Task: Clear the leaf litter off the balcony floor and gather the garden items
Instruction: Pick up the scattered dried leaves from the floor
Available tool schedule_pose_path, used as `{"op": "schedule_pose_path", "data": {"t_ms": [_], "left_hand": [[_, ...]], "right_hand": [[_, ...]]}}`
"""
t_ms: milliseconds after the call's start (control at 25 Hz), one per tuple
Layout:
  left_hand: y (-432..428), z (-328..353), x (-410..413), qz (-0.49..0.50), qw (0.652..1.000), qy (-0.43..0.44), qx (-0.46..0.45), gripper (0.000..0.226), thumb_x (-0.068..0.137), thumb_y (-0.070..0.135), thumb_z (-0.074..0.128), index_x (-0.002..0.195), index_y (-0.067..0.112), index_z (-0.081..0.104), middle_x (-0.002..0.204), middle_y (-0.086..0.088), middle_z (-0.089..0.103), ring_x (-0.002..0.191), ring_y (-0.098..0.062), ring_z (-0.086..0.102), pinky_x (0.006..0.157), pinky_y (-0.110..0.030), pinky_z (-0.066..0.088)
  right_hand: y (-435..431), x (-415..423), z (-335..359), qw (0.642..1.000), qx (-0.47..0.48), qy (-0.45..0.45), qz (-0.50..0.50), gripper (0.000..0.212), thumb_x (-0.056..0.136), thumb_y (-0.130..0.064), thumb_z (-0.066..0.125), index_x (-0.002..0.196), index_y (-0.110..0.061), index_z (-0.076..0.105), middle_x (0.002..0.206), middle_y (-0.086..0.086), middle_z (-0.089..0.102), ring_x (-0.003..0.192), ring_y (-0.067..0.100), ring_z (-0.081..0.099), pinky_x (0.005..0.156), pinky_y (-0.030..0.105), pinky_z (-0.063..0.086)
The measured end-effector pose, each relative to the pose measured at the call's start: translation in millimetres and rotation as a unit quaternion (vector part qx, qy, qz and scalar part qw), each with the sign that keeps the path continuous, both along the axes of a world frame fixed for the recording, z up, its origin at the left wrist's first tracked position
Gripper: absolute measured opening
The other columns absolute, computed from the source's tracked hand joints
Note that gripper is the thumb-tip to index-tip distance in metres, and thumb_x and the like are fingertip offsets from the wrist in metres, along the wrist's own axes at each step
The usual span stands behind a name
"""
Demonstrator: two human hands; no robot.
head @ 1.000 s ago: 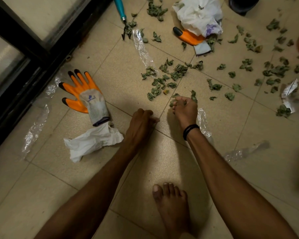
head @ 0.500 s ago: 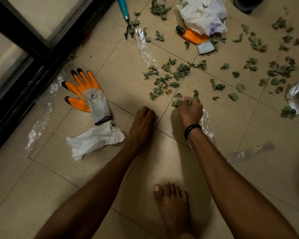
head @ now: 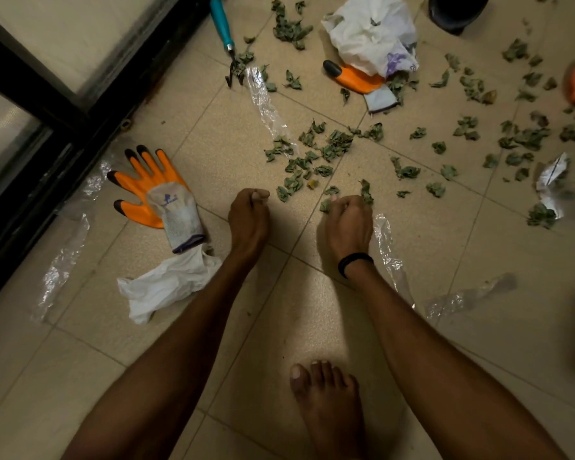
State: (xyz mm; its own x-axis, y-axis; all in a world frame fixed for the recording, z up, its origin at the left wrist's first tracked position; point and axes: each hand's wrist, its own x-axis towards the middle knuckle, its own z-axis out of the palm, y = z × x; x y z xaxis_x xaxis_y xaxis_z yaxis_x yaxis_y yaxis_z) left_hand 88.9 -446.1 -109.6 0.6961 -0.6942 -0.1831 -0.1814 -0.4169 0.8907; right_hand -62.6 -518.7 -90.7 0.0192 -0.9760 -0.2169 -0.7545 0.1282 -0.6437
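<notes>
Fingers (head: 341, 202) of the right hand (head: 347, 224) are curled onto the near edge of the leaves (head: 312, 154), pinching a few against the floor (head: 429, 254). The left hand (head: 248, 217) is balled into a fist with nothing showing inside it, and since a second ago I see it has slid farther out, now level with the right hand. Left of it lies an orange glove (head: 160, 197), its cuff touching a crumpled white bag (head: 166, 288); a clear plastic strip (head: 384, 247) lies just right of the right wrist, and far off are a teal hand rake (head: 224, 28) and a second glove (head: 354, 79) under another white bag (head: 369, 31).
</notes>
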Motion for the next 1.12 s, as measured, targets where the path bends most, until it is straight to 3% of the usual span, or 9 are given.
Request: {"op": "schedule_pose_path", "data": {"t_ms": [160, 320, 440, 520, 640, 800, 880, 960, 1120], "left_hand": [[-15.8, 1.9, -11.5, -0.042, 0.996, -0.071, 0.029, 0.052, 0.108, 0.042, 0.032, 0.088, 0.007, 0.065, 0.081, -0.005, 0.063, 0.072, -0.016, 0.056, 0.063, -0.029, 0.041], [-26.5, -5.9, -11.7, -0.084, 0.983, -0.144, 0.083, 0.061, 0.093, 0.065, 0.051, 0.119, 0.01, 0.055, 0.102, -0.007, 0.059, 0.088, -0.019, 0.055, 0.07, -0.033, 0.045], [-34.7, -6.1, -17.8, -0.131, 0.952, -0.243, 0.134, 0.081, 0.085, 0.074, 0.055, 0.136, 0.012, 0.044, 0.106, -0.012, 0.058, 0.089, -0.023, 0.055, 0.066, -0.032, 0.04], [-41.0, -8.6, -19.0, -0.141, 0.928, -0.3, 0.173, 0.075, 0.087, 0.072, 0.053, 0.136, 0.016, 0.043, 0.104, -0.014, 0.058, 0.084, -0.026, 0.056, 0.062, -0.032, 0.04], [-44.3, -12.7, -17.8, -0.142, 0.918, -0.322, 0.181, 0.044, 0.099, 0.053, 0.047, 0.123, 0.016, 0.048, 0.101, -0.011, 0.058, 0.077, -0.02, 0.049, 0.059, -0.032, 0.043], [-35.1, -9.7, -15.1, -0.153, 0.934, -0.296, 0.133, 0.027, 0.105, 0.034, 0.036, 0.113, 0.01, 0.049, 0.097, -0.011, 0.058, 0.076, -0.02, 0.052, 0.063, -0.037, 0.05], [-28.9, 0.4, -14.6, -0.136, 0.972, -0.185, 0.055, 0.032, 0.101, 0.038, 0.03, 0.102, 0.011, 0.046, 0.086, -0.008, 0.056, 0.068, -0.017, 0.049, 0.061, -0.035, 0.049], [-27.7, 8.3, -16.9, -0.114, 0.992, -0.055, -0.007, 0.029, 0.099, 0.04, 0.028, 0.089, 0.016, 0.041, 0.071, -0.002, 0.048, 0.058, -0.012, 0.04, 0.055, -0.025, 0.038], [-30.0, 1.0, -18.6, -0.068, 0.995, -0.078, -0.003, 0.01, 0.093, 0.007, 0.05, 0.088, 0.011, 0.042, 0.067, 0.003, 0.045, 0.054, -0.005, 0.041, 0.051, -0.026, 0.036]], "right_hand": [[7.6, 1.3, -10.9, 0.994, 0.002, 0.052, 0.1, 0.041, 0.095, -0.041, 0.058, 0.12, -0.012, 0.045, 0.115, 0.01, 0.052, 0.103, 0.022, 0.05, 0.079, 0.029, 0.039], [5.4, -1.2, -14.2, 0.992, -0.008, 0.055, 0.112, 0.027, 0.099, -0.027, 0.045, 0.116, -0.006, 0.049, 0.102, 0.015, 0.06, 0.093, 0.03, 0.055, 0.073, 0.032, 0.039], [8.4, -5.3, -3.7, 0.996, 0.027, -0.061, 0.057, 0.019, 0.095, -0.026, 0.048, 0.091, -0.008, 0.053, 0.076, 0.005, 0.058, 0.07, 0.016, 0.052, 0.061, 0.029, 0.039], [9.5, -6.8, 3.5, 0.982, 0.088, -0.169, 0.002, 0.018, 0.092, -0.017, 0.052, 0.08, -0.003, 0.054, 0.067, 0.004, 0.054, 0.057, 0.008, 0.046, 0.051, 0.021, 0.037], [6.9, -7.2, 13.6, 0.881, 0.213, -0.41, -0.102, 0.008, 0.087, -0.005, 0.05, 0.086, -0.001, 0.056, 0.064, 0.016, 0.051, 0.047, 0.016, 0.043, 0.041, 0.024, 0.027], [1.5, -9.8, 15.0, 0.819, 0.26, -0.491, -0.141, 0.018, 0.09, -0.009, 0.042, 0.094, -0.001, 0.057, 0.066, 0.016, 0.055, 0.049, 0.018, 0.045, 0.041, 0.023, 0.028], [0.7, -8.7, 16.5, 0.804, 0.281, -0.502, -0.154, 0.025, 0.09, -0.011, 0.04, 0.1, 0.002, 0.059, 0.073, 0.017, 0.058, 0.052, 0.019, 0.048, 0.042, 0.023, 0.032], [-0.7, -6.4, 16.0, 0.797, 0.289, -0.501, -0.173, 0.028, 0.087, -0.008, 0.039, 0.099, 0.003, 0.061, 0.08, 0.019, 0.06, 0.053, 0.019, 0.05, 0.044, 0.024, 0.034], [-4.6, -3.6, 11.5, 0.815, 0.272, -0.473, -0.197, 0.033, 0.084, -0.001, 0.039, 0.102, 0.004, 0.067, 0.079, 0.018, 0.059, 0.052, 0.018, 0.048, 0.045, 0.024, 0.032]]}}
